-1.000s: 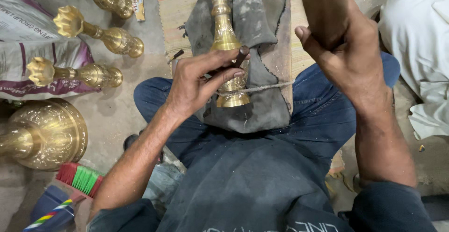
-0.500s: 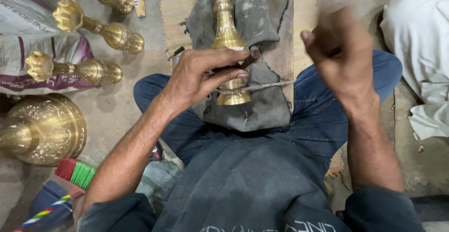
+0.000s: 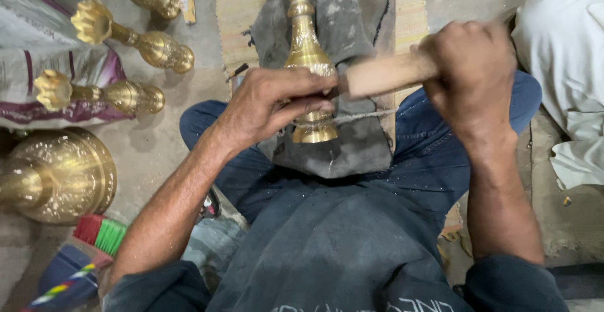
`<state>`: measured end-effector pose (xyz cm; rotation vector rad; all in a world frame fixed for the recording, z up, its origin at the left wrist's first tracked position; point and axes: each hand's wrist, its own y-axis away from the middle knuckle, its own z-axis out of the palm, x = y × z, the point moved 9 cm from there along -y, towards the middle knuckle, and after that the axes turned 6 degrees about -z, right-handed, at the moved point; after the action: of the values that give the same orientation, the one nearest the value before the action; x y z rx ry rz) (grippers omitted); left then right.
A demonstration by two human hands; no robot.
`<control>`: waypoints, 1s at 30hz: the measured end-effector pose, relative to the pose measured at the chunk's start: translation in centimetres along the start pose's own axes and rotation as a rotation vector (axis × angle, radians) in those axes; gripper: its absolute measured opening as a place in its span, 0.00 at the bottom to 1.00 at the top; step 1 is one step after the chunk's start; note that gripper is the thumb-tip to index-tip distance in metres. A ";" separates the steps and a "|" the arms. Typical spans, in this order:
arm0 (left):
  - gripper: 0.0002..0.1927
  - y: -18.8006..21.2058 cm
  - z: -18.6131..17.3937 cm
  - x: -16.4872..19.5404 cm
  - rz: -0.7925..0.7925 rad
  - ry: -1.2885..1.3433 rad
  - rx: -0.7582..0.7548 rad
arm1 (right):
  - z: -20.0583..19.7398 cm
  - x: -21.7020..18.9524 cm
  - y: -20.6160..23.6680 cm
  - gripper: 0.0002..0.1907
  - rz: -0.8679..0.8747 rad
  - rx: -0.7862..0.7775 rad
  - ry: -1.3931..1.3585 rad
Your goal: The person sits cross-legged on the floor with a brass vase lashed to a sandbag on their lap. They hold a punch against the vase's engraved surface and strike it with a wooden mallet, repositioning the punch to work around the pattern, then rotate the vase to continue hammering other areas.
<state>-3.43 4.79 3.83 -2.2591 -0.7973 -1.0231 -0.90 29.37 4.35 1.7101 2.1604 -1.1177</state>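
Note:
A turned brass stem (image 3: 306, 41) lies along a dark grey cloth (image 3: 343, 145) on my lap, its flared end toward me. My left hand (image 3: 274, 101) is closed around the lower part of this brass piece, next to a thin metal rod under it. My right hand (image 3: 472, 76) grips a pale wooden handle (image 3: 387, 73), blurred by motion, whose far end meets the brass stem beside my left fingers. The tool's working end is hidden behind my left hand.
Three more brass stems (image 3: 135, 41) lie on the floor and a printed sack at the upper left. A large brass bell-shaped base (image 3: 60, 177) rests at the left. A red and green brush (image 3: 100, 233) sits lower left. White cloth (image 3: 563, 66) lies at the right.
My right hand has come down from a raised position and swung left, bringing the wooden handle against the brass stem. My left hand has kept its grip on the brass.

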 end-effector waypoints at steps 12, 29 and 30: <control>0.18 0.8 -0.3 -0.1 0.066 0.055 0.032 | -1.2 -5.0 -1.9 0.09 -0.200 0.052 -0.067; 0.15 1.1 0.0 -1.4 -0.035 -0.033 0.021 | -0.8 -8.4 -0.5 0.15 -0.438 -0.220 0.557; 0.16 1.1 -0.1 -1.2 0.003 -0.012 0.029 | -1.5 -8.3 -0.9 0.14 -0.416 -0.127 0.381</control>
<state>-3.35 3.60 2.73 -2.2435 -0.8080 -0.9917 1.49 23.93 10.40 1.5607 2.8509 -0.7476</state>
